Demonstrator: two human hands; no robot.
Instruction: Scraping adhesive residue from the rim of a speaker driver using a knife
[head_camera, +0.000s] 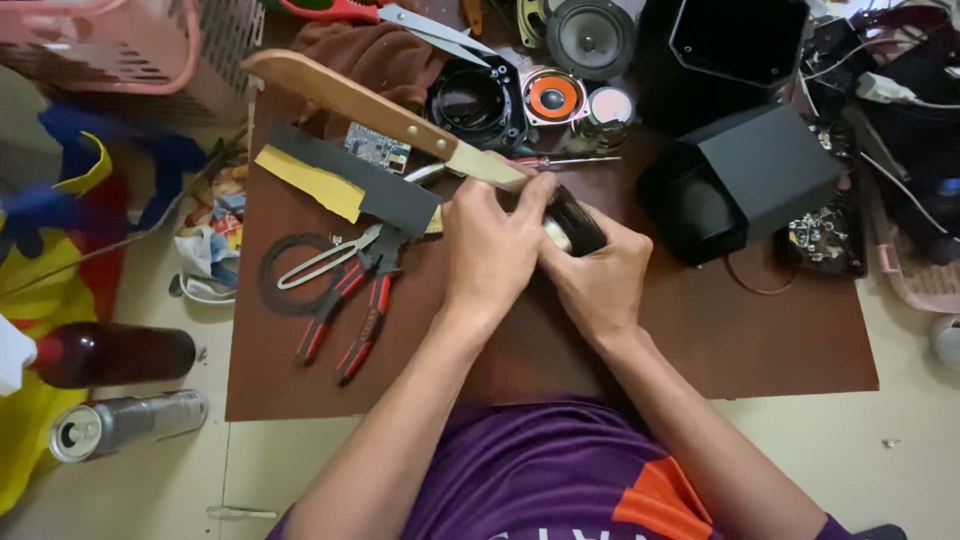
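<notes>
While both hands grip it, the small dark part (578, 225) looks glossy.

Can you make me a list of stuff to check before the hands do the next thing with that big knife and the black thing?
1. Left hand grips the knife near where blade meets handle: ok.
2. Right hand holds the small black part firmly: ok.
3. Fingers out of the blade's way: cannot tell, the hands hide the edge.
4. Part resting flat on the brown board: cannot tell, it is covered.
5. Red-handled pliers and metal shears lie close by the left wrist: not ok, they may get bumped.
6. Black box sits apart from the hands: ok.
</notes>
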